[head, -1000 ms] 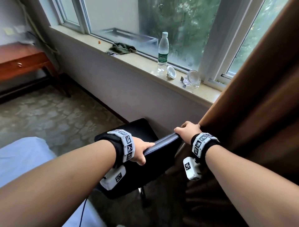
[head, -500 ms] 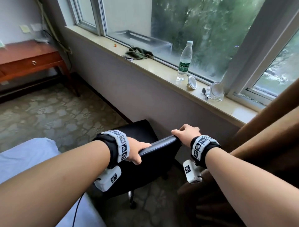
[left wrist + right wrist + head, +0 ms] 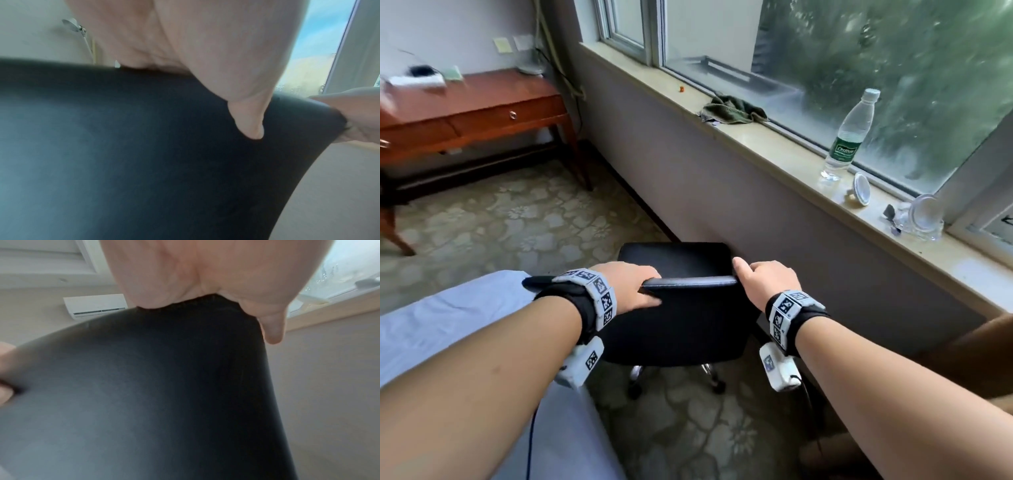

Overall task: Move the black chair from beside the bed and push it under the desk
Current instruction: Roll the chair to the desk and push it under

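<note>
Both hands grip the top edge of the chair (image 3: 688, 322) backrest. Left hand (image 3: 631, 286) is on the left part of the edge, fingers curled over the top, thumb on the near face; left wrist view shows the thumb (image 3: 249, 120) pressed flat vs. the black back. Right hand (image 3: 765, 282) wraps the right corner, fingers over the far side, thumb hanging down past the edge in the right wrist view. Hands well apart, w/ bare backrest rim between them.

Chair stands on patterned carpet (image 3: 517, 219), seat pointing away from the person, just beside the bed (image 3: 431, 329) corner at left and near the wall under the window at right. Its metal base (image 3: 674, 371) shows below the backrest.

Surface (image 3: 482, 109), red-brown wood w/ drawers, sits in the far left corner, well apart from the chair, carpet between. Blurred small items lie on its top.

On the sill (image 3: 774, 147): green cloth (image 3: 734, 111), water bottle (image 3: 851, 133) upright, glass items near the right end. Brown curtain (image 3: 976, 339) at right edge.
</note>
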`<state>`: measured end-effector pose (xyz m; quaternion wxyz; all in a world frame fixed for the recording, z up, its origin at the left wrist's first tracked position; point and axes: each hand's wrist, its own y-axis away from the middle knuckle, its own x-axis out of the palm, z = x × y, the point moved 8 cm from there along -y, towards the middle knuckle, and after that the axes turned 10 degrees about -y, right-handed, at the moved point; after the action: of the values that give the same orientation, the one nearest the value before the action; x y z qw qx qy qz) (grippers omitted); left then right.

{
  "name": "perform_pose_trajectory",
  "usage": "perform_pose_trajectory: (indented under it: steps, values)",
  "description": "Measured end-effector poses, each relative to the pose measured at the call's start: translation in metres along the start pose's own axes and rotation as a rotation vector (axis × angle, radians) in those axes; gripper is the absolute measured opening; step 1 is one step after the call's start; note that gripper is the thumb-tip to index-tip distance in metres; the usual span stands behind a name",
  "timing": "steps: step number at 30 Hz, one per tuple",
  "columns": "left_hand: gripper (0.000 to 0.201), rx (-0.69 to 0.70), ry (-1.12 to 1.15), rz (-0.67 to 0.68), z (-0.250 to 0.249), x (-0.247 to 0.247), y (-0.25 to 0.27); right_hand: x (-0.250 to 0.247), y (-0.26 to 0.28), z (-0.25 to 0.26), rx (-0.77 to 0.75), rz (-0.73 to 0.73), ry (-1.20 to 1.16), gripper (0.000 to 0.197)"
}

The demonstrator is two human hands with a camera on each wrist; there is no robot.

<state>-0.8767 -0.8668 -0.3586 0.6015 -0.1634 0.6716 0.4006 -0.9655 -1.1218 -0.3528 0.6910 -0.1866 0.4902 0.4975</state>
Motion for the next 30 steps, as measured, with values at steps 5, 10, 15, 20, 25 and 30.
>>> perform_pose_trajectory:
  steps: [5,10,15,20,25,30]
  values:
    - [0.076,-0.090,-0.012,-0.084,0.054,-0.005,-0.007,0.020,-0.025,0.036,-0.056,0.013,0.018,0.072]
    - [0.085,-0.135,0.033,-0.145,0.105,-0.009,-0.011,0.038,-0.026,0.074,-0.134,-0.019,0.067,0.068]
    - [0.068,-0.294,-0.008,-0.195,0.149,-0.007,-0.018,0.055,-0.035,0.116,-0.221,-0.046,0.062,0.066]
    - [0.068,-0.360,-0.006,-0.236,0.194,-0.006,-0.037,0.067,-0.056,0.150,-0.267,-0.032,0.042,0.064]
    - [0.066,-0.431,-0.051,-0.288,0.212,-0.016,-0.055,0.063,-0.097,0.169,-0.308,-0.020,0.054,0.064]
    - [0.062,-0.478,-0.064,-0.320,0.238,-0.026,-0.085,0.061,-0.151,0.189,-0.335,0.029,0.039,0.062]
